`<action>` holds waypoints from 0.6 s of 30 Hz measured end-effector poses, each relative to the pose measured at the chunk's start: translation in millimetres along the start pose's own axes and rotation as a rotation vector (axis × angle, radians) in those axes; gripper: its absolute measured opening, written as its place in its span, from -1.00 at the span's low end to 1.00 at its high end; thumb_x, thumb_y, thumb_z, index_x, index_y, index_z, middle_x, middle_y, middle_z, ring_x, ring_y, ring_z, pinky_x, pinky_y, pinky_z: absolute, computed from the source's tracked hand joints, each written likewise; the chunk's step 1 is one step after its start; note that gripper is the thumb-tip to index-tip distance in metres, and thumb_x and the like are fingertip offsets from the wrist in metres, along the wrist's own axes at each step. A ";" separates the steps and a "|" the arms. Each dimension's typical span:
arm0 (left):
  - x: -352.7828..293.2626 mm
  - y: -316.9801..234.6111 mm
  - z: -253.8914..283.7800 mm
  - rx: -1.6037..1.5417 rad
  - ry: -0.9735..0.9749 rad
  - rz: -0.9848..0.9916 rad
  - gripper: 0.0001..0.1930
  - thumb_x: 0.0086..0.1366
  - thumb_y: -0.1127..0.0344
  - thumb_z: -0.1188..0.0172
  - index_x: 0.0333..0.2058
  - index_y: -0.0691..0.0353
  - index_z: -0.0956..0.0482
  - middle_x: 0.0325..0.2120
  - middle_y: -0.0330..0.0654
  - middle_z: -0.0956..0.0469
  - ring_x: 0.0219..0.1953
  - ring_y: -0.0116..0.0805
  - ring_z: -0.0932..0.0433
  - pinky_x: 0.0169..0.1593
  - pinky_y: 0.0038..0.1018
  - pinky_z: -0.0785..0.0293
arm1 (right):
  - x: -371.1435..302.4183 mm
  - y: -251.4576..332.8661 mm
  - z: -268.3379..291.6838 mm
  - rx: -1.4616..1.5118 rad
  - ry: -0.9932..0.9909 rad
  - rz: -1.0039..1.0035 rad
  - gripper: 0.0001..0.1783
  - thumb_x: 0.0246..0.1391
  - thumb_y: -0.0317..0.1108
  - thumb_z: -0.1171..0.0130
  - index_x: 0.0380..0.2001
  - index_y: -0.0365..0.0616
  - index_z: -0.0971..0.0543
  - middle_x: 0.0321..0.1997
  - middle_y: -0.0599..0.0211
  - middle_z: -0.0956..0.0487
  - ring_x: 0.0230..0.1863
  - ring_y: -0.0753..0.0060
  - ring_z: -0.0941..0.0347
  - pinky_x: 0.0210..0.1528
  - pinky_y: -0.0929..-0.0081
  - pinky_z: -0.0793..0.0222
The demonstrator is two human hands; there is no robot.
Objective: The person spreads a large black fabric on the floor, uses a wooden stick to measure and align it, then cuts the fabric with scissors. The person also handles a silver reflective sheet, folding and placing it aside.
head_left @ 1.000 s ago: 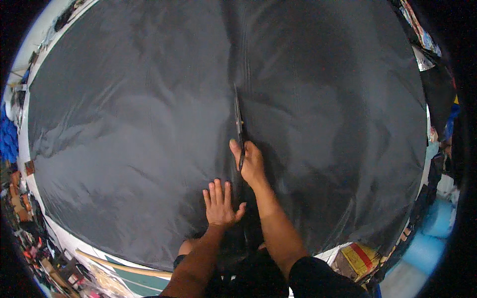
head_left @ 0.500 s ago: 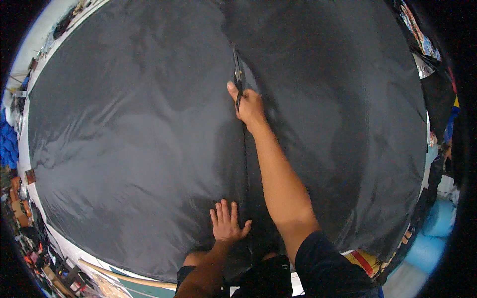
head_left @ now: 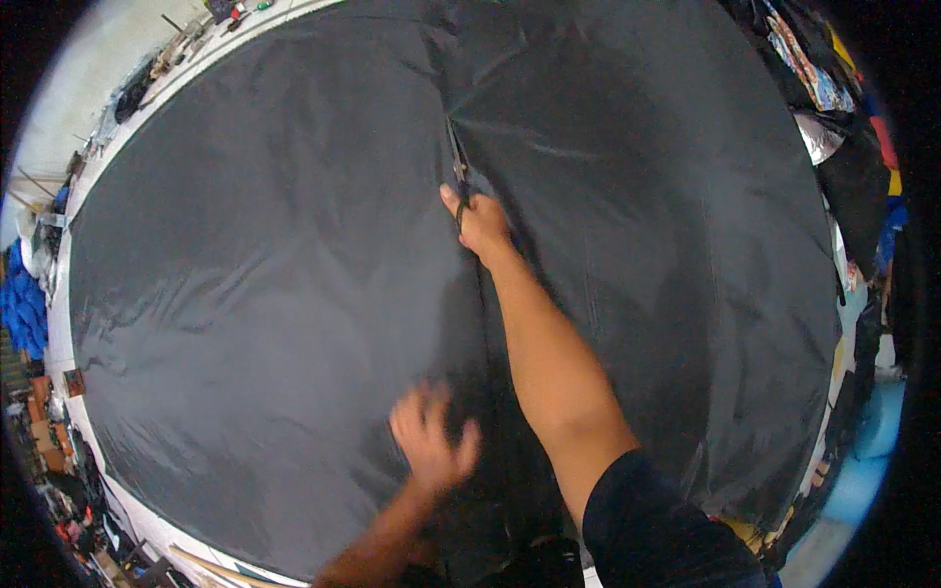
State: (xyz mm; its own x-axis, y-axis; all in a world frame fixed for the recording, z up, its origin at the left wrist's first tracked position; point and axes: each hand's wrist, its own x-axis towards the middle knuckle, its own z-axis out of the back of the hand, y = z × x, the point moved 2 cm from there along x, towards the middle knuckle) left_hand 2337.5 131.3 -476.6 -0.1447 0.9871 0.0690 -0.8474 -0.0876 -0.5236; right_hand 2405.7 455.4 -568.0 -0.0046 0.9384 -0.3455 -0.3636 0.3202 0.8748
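Note:
A broad sheet of dark grey fabric (head_left: pixel 294 245) spreads beneath both arms, wrinkled at the left and with a long cut line running up its middle. My right hand (head_left: pixel 480 223) reaches far forward, closed around the handles of a pair of scissors (head_left: pixel 459 167). The blades point away from me at the far end of the cut, where the fabric puckers. Nearer to me, left of the cut, my left hand (head_left: pixel 431 438) is smeared by motion, its fingers apart and nothing in it. Whether it touches the sheet I cannot tell.
Blue cloth (head_left: pixel 24 299) and many small items crowd the floor along the left edge. On the right lie light blue rolls (head_left: pixel 867 451), black material (head_left: pixel 853 196) and a silvery piece (head_left: pixel 818 139). A small brown block (head_left: pixel 74 382) rests at the sheet's left edge.
My left hand, flat on the fabric before, has shifted slightly left and blurred. The scissors' blades have come closer together, and creases now fan out from their tips. The whole view has shifted a little.

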 end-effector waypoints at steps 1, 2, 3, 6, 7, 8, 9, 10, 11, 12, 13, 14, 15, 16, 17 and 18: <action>65.9 9.2 -7.9 0.006 -0.094 0.023 -0.37 0.13 0.16 -0.25 0.16 0.26 -0.34 0.15 0.14 -0.30 0.22 0.16 -0.21 0.24 -0.01 -0.09 | -2.0 1.2 4.9 -0.008 0.011 -0.007 -0.36 0.03 0.26 -0.19 -0.57 -0.20 -0.47 -0.55 0.20 -0.46 -0.52 0.24 -0.39 -0.42 0.32 -0.27; 128.9 23.1 -19.6 0.022 -0.158 0.029 -0.40 0.18 0.23 -0.21 0.19 0.25 -0.31 0.20 0.13 -0.25 0.23 0.17 -0.20 0.26 -0.06 -0.09 | -6.8 5.4 8.0 -0.005 0.034 -0.051 -0.33 0.03 0.29 -0.15 -0.47 -0.24 -0.55 -0.41 0.04 -0.54 -0.34 0.05 -0.46 -0.24 0.22 -0.32; 187.9 34.2 -17.8 0.064 -0.271 -0.022 -0.39 0.20 0.19 -0.20 0.20 0.23 -0.29 0.25 0.12 -0.20 0.29 0.17 -0.14 0.30 -0.02 -0.04 | -10.0 14.7 1.9 0.006 0.076 -0.091 -0.28 0.03 0.32 -0.11 -0.38 -0.29 -0.63 -0.27 -0.11 -0.62 -0.16 -0.15 -0.54 -0.06 0.13 -0.37; 294.5 71.4 -51.5 0.342 -0.195 0.056 -0.33 0.29 -0.04 0.01 0.31 0.13 -0.17 0.34 0.10 -0.03 0.40 0.11 0.08 0.40 -0.04 0.20 | 2.0 6.6 -11.6 0.002 0.014 -0.039 -0.40 0.03 0.22 -0.22 -0.57 -0.20 -0.49 -0.57 0.23 -0.48 -0.55 0.30 -0.37 -0.46 0.35 -0.27; 299.6 70.3 -64.9 0.350 -0.186 0.053 -0.31 0.28 -0.07 0.03 0.32 0.12 -0.16 0.35 0.10 -0.02 0.40 0.10 0.09 0.40 -0.04 0.22 | 6.1 -2.3 -7.1 0.013 -0.012 -0.028 -0.41 0.04 0.18 -0.26 -0.65 -0.16 -0.43 -0.71 0.39 -0.41 -0.73 0.51 -0.29 -0.65 0.44 -0.21; 300.8 77.2 -69.4 0.379 -0.179 0.065 -0.29 0.28 -0.09 0.06 0.32 0.12 -0.15 0.36 0.09 0.00 0.40 0.08 0.09 0.40 -0.04 0.24 | -0.7 4.3 -8.5 -0.008 0.016 -0.052 -0.44 0.06 0.16 -0.24 -0.62 -0.15 -0.44 -0.70 0.41 -0.40 -0.73 0.51 -0.29 -0.65 0.46 -0.21; 299.5 78.8 -73.1 0.406 -0.165 0.076 -0.28 0.27 -0.12 0.08 0.33 0.11 -0.13 0.36 0.09 0.02 0.41 0.07 0.10 0.41 -0.04 0.26 | -6.8 6.3 -4.9 0.021 0.036 -0.075 -0.43 0.06 0.17 -0.23 -0.56 -0.20 -0.48 -0.61 0.27 -0.47 -0.61 0.35 -0.37 -0.51 0.38 -0.27; 300.2 72.3 -71.9 0.351 -0.127 0.072 -0.27 0.27 -0.12 0.08 0.33 0.11 -0.12 0.36 0.09 0.03 0.41 0.08 0.10 0.40 -0.02 0.27 | -12.5 7.6 2.0 0.053 0.049 -0.103 -0.41 0.05 0.18 -0.22 -0.50 -0.25 -0.53 -0.52 0.13 -0.54 -0.49 0.18 -0.44 -0.36 0.30 -0.32; 302.1 72.3 -72.6 0.361 -0.110 0.077 -0.27 0.26 -0.12 0.08 0.33 0.11 -0.12 0.36 0.10 0.03 0.41 0.08 0.10 0.40 -0.01 0.27 | -11.5 12.8 3.3 0.095 0.065 -0.109 -0.38 0.04 0.20 -0.21 -0.45 -0.29 -0.57 -0.43 -0.01 -0.60 -0.37 0.01 -0.52 -0.22 0.22 -0.38; 302.1 71.8 -74.4 0.367 -0.093 0.077 -0.26 0.26 -0.12 0.07 0.33 0.11 -0.12 0.36 0.10 0.03 0.41 0.09 0.10 0.40 0.00 0.27 | -11.7 12.1 3.8 0.090 0.050 -0.102 -0.39 0.05 0.19 -0.20 -0.45 -0.29 -0.57 -0.43 0.01 -0.61 -0.37 0.02 -0.52 -0.22 0.23 -0.38; 301.9 72.2 -75.1 0.376 -0.078 0.080 -0.26 0.26 -0.12 0.07 0.33 0.11 -0.12 0.36 0.11 0.03 0.40 0.10 0.10 0.40 0.01 0.27 | -14.9 11.4 2.8 0.087 0.037 -0.094 -0.39 0.06 0.18 -0.20 -0.45 -0.29 -0.57 -0.43 0.02 -0.61 -0.37 0.04 -0.52 -0.22 0.24 -0.38; 300.6 69.9 -72.4 0.340 -0.074 0.088 -0.27 0.24 -0.07 0.00 0.33 0.07 -0.12 0.36 0.11 0.02 0.40 0.12 0.09 0.40 0.01 0.25 | -15.7 16.4 3.4 0.080 0.028 -0.085 -0.40 0.07 0.18 -0.19 -0.45 -0.29 -0.57 -0.43 0.03 -0.61 -0.37 0.05 -0.52 -0.23 0.25 -0.38; 301.3 70.2 -70.6 0.329 -0.072 0.093 -0.27 0.24 -0.07 -0.01 0.33 0.08 -0.13 0.36 0.12 0.02 0.40 0.12 0.09 0.39 0.02 0.25 | -10.1 22.8 2.3 0.074 0.022 -0.094 -0.39 0.07 0.18 -0.19 -0.44 -0.29 -0.57 -0.43 0.03 -0.61 -0.37 0.05 -0.52 -0.22 0.24 -0.38; 302.4 71.9 -68.2 0.319 -0.071 0.100 -0.27 0.24 -0.06 -0.01 0.33 0.09 -0.14 0.36 0.13 0.02 0.40 0.13 0.10 0.39 0.03 0.25 | -3.7 29.6 0.0 0.068 0.019 -0.103 -0.39 0.08 0.19 -0.19 -0.43 -0.29 -0.58 -0.42 0.02 -0.61 -0.37 0.05 -0.52 -0.22 0.23 -0.38; 302.8 73.9 -63.7 0.312 -0.074 0.107 -0.28 0.23 -0.06 -0.01 0.32 0.09 -0.15 0.35 0.13 0.02 0.40 0.13 0.10 0.39 0.03 0.25 | 3.1 39.2 -4.0 0.065 0.017 -0.107 -0.39 0.08 0.19 -0.19 -0.42 -0.29 -0.58 -0.42 0.02 -0.61 -0.37 0.05 -0.52 -0.21 0.22 -0.38; 304.2 71.0 -64.1 0.294 -0.062 0.106 -0.27 0.22 -0.07 -0.02 0.31 0.12 -0.16 0.36 0.14 0.03 0.40 0.16 0.10 0.39 0.05 0.25 | 19.6 47.4 -3.5 0.050 0.008 -0.093 -0.35 0.06 0.22 -0.18 -0.40 -0.31 -0.58 -0.40 -0.02 -0.61 -0.35 0.01 -0.53 -0.20 0.19 -0.38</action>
State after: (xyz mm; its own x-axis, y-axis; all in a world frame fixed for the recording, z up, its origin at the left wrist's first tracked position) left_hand 2266.0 434.0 -547.2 -0.2637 0.9610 0.0834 -0.9359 -0.2339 -0.2634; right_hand 2385.1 488.4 -534.6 0.0195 0.9033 -0.4285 -0.3159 0.4122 0.8546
